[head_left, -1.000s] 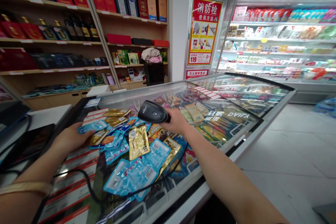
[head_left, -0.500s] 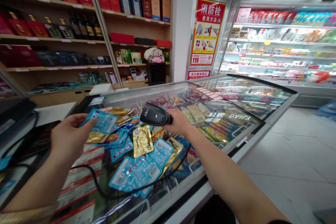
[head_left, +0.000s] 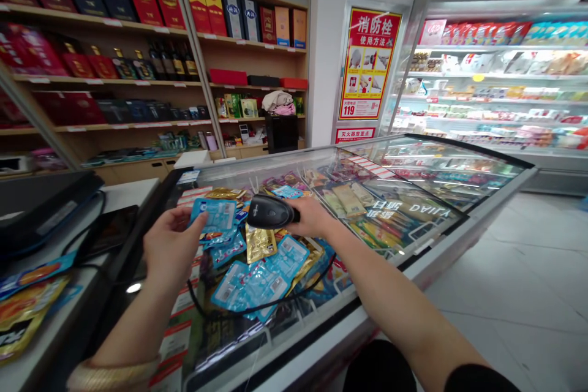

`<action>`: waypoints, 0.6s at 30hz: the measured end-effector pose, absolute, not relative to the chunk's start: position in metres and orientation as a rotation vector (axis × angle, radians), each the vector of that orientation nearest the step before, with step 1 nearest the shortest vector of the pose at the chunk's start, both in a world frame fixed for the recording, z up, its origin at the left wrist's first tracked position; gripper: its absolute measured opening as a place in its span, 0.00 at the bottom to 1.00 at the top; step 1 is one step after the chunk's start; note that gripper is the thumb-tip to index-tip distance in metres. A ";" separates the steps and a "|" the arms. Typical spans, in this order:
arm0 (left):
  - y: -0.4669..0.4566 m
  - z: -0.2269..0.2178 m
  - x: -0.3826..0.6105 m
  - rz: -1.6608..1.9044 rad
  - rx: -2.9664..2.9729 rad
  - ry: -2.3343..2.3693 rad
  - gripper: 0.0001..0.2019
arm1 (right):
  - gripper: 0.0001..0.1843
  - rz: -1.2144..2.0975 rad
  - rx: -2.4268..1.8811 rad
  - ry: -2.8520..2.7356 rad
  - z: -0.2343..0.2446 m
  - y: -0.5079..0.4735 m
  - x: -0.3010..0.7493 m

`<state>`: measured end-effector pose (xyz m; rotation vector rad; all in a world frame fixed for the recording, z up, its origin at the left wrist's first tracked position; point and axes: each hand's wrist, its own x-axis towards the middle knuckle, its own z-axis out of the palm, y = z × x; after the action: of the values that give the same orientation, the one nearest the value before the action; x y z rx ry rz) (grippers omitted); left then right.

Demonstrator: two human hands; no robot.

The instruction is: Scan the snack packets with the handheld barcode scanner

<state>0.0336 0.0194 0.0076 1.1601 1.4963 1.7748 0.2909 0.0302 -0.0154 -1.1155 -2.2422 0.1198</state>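
Between the thumb and fingers of my left hand (head_left: 172,242) is a blue snack packet (head_left: 215,215), held up over the pile. My right hand (head_left: 310,217) is wrapped round the handle of a black barcode scanner (head_left: 271,212), whose head points left towards that packet, a short gap apart. Below both hands, blue packets (head_left: 260,282) and gold packets (head_left: 261,244) lie loose on the glass top of a chest freezer (head_left: 395,196). The scanner's black cable (head_left: 275,304) loops across the front of the pile. My right fingers are partly hidden behind the scanner.
To the left, a counter (head_left: 133,196) bears a dark device (head_left: 46,208), a black tablet-like slab (head_left: 110,229) and more snack packets (head_left: 32,312). Shelves of boxes and bottles (head_left: 174,61) stand behind. A lit refrigerated display (head_left: 496,92) is at the right, beyond the tiled floor (head_left: 509,257).
My left hand has moved right with the blue packet, closer to the scanner. The camera view has shifted left, showing more of the counter. The scanner stays in my right hand.
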 end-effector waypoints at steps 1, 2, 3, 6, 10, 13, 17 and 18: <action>0.019 0.007 0.034 1.778 1.148 1.481 0.13 | 0.12 0.113 -1.124 -2.246 -0.016 0.030 0.291; 0.018 0.005 0.034 1.781 1.134 1.467 0.13 | 0.12 0.107 -1.129 -2.247 -0.016 0.030 0.290; 0.017 0.003 0.034 1.784 1.125 1.453 0.13 | 0.12 0.104 -1.133 -2.247 -0.017 0.030 0.290; 0.018 -0.005 0.035 1.801 1.095 1.424 0.15 | 0.13 0.093 -1.153 -2.242 -0.019 0.031 0.289; 0.022 -0.017 0.037 1.809 1.110 1.427 0.15 | 0.13 0.070 -1.189 -2.273 -0.022 0.033 0.287; 0.023 -0.021 0.036 1.807 1.150 1.429 0.16 | 0.16 0.068 -1.196 -2.309 -0.024 0.034 0.285; 0.022 -0.021 0.031 1.799 1.149 1.452 0.13 | 0.18 0.066 -1.207 -2.339 -0.023 0.034 0.283; 0.022 -0.021 0.030 1.791 1.144 1.456 0.13 | 0.17 0.066 -1.212 -2.341 -0.023 0.033 0.283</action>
<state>0.0302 0.0219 -0.0210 1.1437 1.4556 1.7913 0.2831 0.0333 -0.0232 -1.2117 -2.3415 0.0661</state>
